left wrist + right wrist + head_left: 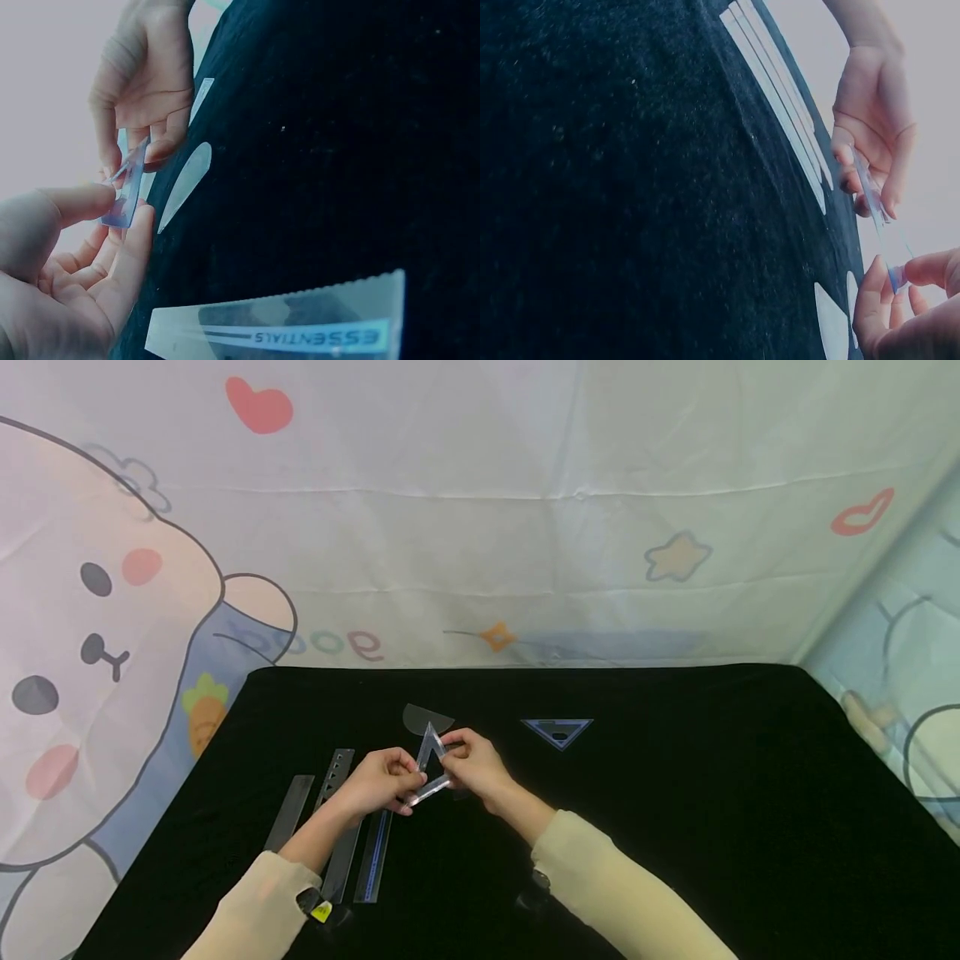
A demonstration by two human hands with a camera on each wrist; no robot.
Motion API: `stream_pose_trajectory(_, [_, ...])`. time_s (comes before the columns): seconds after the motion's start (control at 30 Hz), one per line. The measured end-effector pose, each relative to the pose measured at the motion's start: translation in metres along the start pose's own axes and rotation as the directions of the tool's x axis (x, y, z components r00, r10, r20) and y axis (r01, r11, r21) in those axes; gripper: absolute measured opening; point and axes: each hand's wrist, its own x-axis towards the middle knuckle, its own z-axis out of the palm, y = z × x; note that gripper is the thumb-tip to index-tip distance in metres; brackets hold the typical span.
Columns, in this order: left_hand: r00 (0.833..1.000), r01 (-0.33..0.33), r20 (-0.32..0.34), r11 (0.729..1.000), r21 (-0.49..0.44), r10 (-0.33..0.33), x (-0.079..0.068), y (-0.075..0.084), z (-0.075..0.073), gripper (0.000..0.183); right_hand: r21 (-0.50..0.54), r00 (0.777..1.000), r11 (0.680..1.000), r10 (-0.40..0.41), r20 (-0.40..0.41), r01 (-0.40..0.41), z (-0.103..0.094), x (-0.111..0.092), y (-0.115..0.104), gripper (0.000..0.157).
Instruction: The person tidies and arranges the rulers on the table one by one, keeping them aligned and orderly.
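Note:
Both hands hold a clear triangular set square (pixel 432 789) up over the black cloth. My left hand (pixel 382 781) pinches its lower left side between thumb and fingers. From the right, my right hand (pixel 476 766) pinches the opposite edge. In the left wrist view the set square (pixel 129 191) is seen nearly edge-on between the two hands. Just behind it lies a clear protractor (pixel 424 717). A blue-marked set square (pixel 557 732) lies flat farther right.
Several straight rulers lie left: a plain one (pixel 288 812), one with cut-out holes (pixel 334 772), partly under the left forearm, and one with a blue strip (pixel 372 860). Black cloth (pixel 675 818) covers the table, with a printed curtain (pixel 480 543) behind.

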Motion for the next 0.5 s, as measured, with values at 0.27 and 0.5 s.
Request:
stream_pose_trajectory(0.27, [0.999, -0.028, 0.041, 1.000, -0.013, 0.028, -0.0050, -0.0002, 0.0051, 0.023, -0.065, 0.999, 0.997, -0.031, 0.027, 0.033, -0.0031, -0.0014, 0.0004, 0.033])
stream_pose_trajectory(0.5, [0.998, -0.026, 0.062, 1.000, -0.018, 0.027, -0.0071, 0.0025, 0.0056, 0.026, -0.114, 0.998, 0.992, -0.047, 0.048, 0.052, -0.0049, -0.0024, -0.0019, 0.032])
